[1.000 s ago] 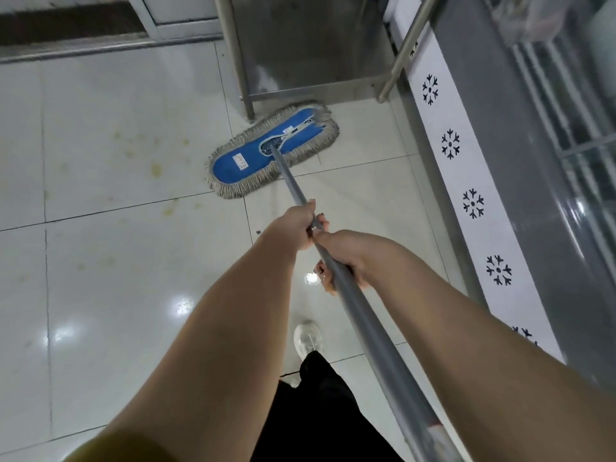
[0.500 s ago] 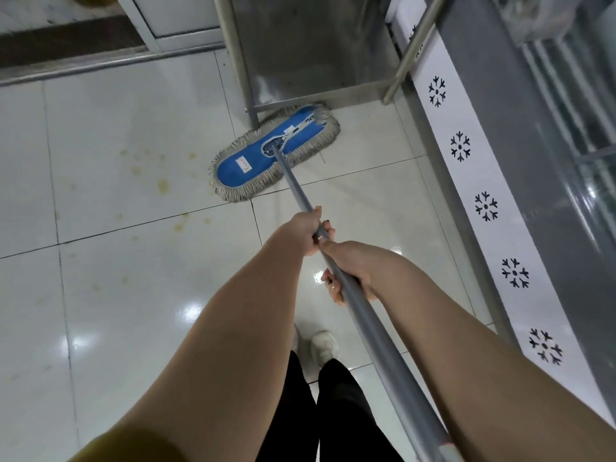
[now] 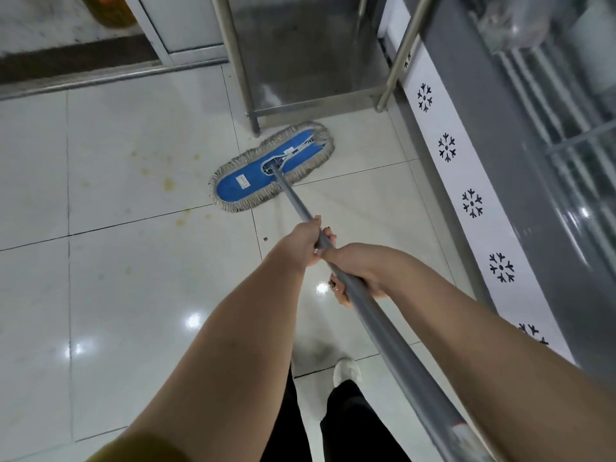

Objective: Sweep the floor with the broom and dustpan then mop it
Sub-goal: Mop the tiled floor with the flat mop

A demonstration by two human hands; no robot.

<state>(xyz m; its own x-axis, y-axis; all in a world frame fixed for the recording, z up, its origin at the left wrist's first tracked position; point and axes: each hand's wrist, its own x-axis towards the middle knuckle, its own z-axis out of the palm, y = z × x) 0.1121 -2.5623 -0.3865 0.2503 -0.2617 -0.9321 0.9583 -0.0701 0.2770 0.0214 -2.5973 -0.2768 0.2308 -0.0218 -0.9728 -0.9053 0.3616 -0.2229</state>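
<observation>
Both hands wrap the grey mop handle [image 3: 383,328]: the left hand [image 3: 305,243] curls round it nearer the head, and the right hand [image 3: 356,270] grips just behind, touching it. The blue fringed mop head [image 3: 271,170] lies flat on the tiled floor [image 3: 133,295], just beside a steel table leg [image 3: 255,123]. The job seems to be in its mopping stage. Yellowish stains [image 3: 168,184] left of the head are not yet wiped, and no broom or dustpan shows.

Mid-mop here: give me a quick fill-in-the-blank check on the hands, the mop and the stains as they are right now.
1. The left hand and right hand both grip the grey ___.
2. The hand nearer the mop head is the ___ one.
3. The mop head's cloth top is ___ in colour.
4. The yellowish stains lie to the ___ of the mop head.
Missing words: handle; left; blue; left.
</observation>
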